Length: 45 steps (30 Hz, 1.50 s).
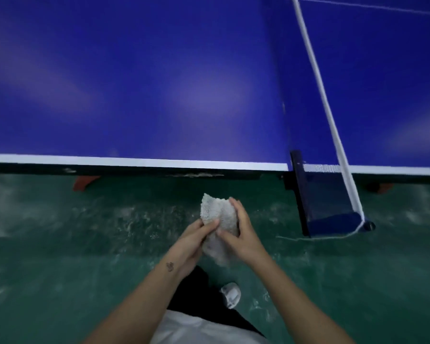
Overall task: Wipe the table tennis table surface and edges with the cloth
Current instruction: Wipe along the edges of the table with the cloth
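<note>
Nearest, at 6 o'clock, a pale shirt hem and dark trousers show, with a light shoe (231,297) on the green floor (60,281) just to the 1 o'clock side of them. Above that, both forearms meet over the floor. The left grip (196,242) pinches the cloth (219,214) between thumb and fingers from the 9 o'clock side, and the right grip (241,234) curls round it from the 3 o'clock side. So both grips are closed on the cloth, which stands bunched and crumpled between them with its top corner pointing to 12 o'clock. The cloth hangs over the floor, near the tabletop (134,83) but not touching it or its side. At 12 o'clock from the cloth runs the dark side edge (194,174) under the white line, and it carries pale scuffs or dirt; the blur leaves it unclear which. At 2 o'clock the dark blue net clamp (328,202) sticks out past the edge, and the net (315,70) with its white tape runs away toward 12 o'clock. The blue surface shows soft glare and no clear wet streaks, so what has been wiped cannot be read. As a judgement, this is a pause to refold the cloth, and at least the edge close by looks left to do.
</note>
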Each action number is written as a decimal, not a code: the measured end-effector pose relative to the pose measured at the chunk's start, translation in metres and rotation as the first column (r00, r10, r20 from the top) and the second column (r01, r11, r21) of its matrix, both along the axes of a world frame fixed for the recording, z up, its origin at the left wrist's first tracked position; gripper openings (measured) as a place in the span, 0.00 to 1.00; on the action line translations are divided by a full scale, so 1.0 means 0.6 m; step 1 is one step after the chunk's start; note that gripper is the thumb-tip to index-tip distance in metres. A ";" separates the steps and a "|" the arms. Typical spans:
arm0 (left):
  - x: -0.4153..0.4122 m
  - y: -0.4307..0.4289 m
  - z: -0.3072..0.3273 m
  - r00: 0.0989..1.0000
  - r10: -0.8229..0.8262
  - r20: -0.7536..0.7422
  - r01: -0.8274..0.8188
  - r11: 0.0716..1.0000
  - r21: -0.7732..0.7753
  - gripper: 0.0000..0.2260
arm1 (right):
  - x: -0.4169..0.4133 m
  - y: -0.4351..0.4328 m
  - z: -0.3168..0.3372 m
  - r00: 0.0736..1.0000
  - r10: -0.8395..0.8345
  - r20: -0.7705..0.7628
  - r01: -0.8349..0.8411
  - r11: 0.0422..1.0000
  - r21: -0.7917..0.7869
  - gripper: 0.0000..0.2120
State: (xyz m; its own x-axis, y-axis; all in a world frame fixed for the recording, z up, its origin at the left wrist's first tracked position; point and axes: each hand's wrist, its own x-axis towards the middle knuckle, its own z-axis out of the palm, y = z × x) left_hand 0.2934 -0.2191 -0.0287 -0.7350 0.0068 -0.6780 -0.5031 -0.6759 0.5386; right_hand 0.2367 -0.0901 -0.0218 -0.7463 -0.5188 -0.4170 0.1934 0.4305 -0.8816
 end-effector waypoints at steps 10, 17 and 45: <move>-0.058 -0.056 -0.038 0.940 0.310 0.143 -0.297 0.949 -0.104 0.12 | -0.149 -0.083 0.039 0.977 0.211 -0.008 -0.203 0.948 0.246 0.16; -0.116 0.002 -0.052 0.838 0.412 0.357 -0.439 0.899 -0.006 0.17 | -0.210 -0.155 0.070 0.561 0.816 -0.140 -0.456 0.446 0.770 0.16; -0.393 0.136 -0.050 0.095 0.995 0.014 -0.908 0.092 -0.410 0.25 | -0.370 -0.311 -0.059 -0.008 0.762 -0.648 -0.527 0.547 0.650 0.24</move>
State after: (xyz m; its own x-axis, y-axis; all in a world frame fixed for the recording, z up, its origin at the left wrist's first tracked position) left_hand 0.0578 -0.1374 -0.0588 0.2012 -0.7488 -0.6315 0.3453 -0.5491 0.7611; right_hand 0.0147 -0.2769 -0.0570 -0.0748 -0.9970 -0.0192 -0.9777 0.0771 -0.1955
